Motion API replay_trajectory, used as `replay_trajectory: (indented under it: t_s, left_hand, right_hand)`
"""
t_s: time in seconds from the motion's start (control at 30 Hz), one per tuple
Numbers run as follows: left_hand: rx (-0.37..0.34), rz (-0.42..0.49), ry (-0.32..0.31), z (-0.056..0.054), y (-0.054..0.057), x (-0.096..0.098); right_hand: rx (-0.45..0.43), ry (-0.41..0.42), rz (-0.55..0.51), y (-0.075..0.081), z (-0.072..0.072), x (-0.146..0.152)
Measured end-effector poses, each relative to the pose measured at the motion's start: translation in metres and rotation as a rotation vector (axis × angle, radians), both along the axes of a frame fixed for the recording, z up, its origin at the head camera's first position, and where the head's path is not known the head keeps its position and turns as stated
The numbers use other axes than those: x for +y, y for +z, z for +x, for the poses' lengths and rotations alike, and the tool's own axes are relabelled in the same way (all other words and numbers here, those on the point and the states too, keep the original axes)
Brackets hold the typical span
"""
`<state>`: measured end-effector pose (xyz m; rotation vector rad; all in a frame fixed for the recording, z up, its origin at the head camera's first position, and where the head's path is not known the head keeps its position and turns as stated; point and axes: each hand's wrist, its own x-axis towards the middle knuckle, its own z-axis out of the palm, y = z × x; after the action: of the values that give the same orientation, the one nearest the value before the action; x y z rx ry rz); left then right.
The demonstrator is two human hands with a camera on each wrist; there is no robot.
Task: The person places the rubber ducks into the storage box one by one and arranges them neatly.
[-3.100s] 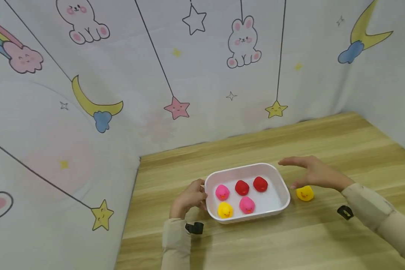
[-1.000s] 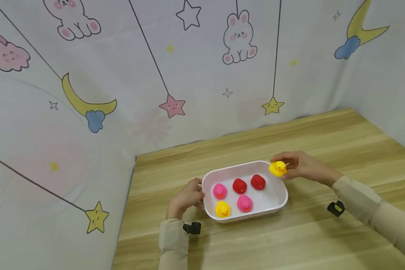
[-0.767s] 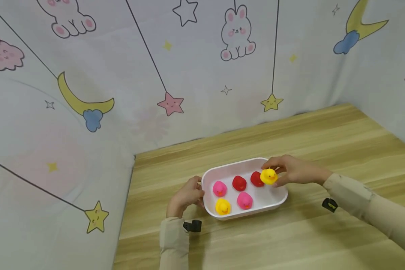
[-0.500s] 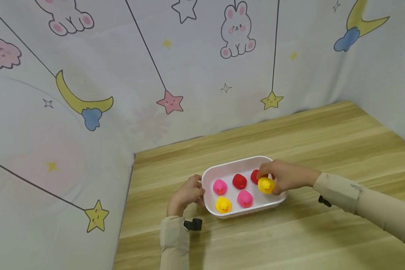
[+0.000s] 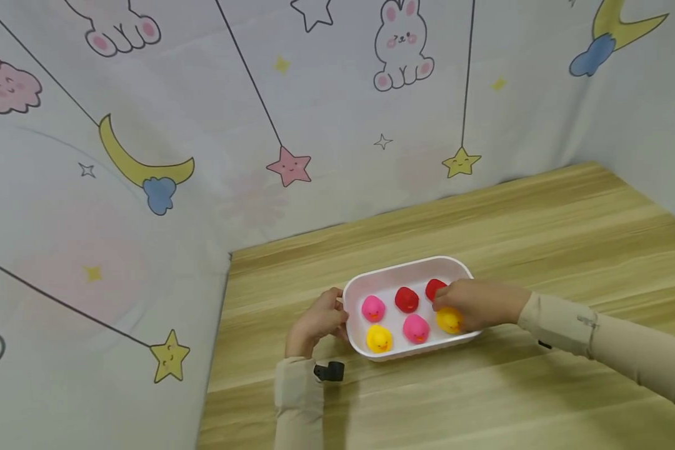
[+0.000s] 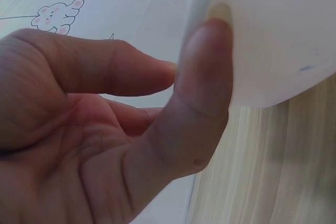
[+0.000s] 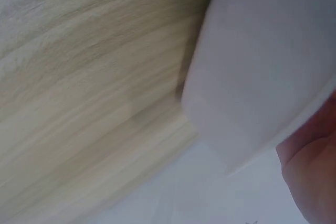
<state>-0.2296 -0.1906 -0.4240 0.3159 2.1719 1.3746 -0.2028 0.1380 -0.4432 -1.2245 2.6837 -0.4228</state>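
A white plastic tray (image 5: 394,277) stands on the wooden table and holds several small rubber ducks. My left hand (image 5: 317,320) grips the tray's left end, its thumb and fingers at the wall and rim in the left wrist view. Inside the right end, my right hand (image 5: 484,304) holds a yellow rubber duck (image 5: 449,321) low in the tray, its fingers partly hidden. Behind it is a red duck (image 5: 435,289), with another red duck (image 5: 407,300) to its left. Two pink ducks, one in front (image 5: 415,329) and one at back left (image 5: 373,309), flank a yellow duck (image 5: 379,339).
The wooden table (image 5: 540,225) meets a white cloth backdrop (image 5: 337,206) printed with stars, moons and rabbits. A black strap-on mount (image 5: 329,371) sits at my left wrist. The tray's outer wall (image 7: 252,66) fills much of the right wrist view.
My right hand picked up the yellow duck from the table right of the tray, carried it left over the rim and lowered it inside. My left hand stayed on the tray.
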Motion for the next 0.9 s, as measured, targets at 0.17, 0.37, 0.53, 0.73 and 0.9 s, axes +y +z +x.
replay_trajectory:
  t_s: [0.17,0.37,0.53,0.73,0.9]
  left_hand:
    - [-0.011,-0.004,0.007,0.003,-0.001,0.000]
    - [-0.010,-0.009,0.041,0.007,-0.003,-0.011]
    - [0.000,-0.007,0.065,0.011,-0.008,-0.017]
    - [0.091,-0.144,0.077,0.006,-0.009,-0.014]
    - [0.339,-0.381,0.066,-0.001,0.006,-0.015]
  right_hand:
    - [0.054,0.029,0.025,-0.006,0.001,0.000]
    - [0.075,0.047,0.062,-0.008,-0.005,-0.012]
    - [0.063,0.056,0.071,-0.012,-0.011,-0.019]
    - [-0.057,-0.046,-0.121,-0.002,-0.010,-0.012]
    - [0.012,-0.248,-0.315,0.014,-0.001,0.005]
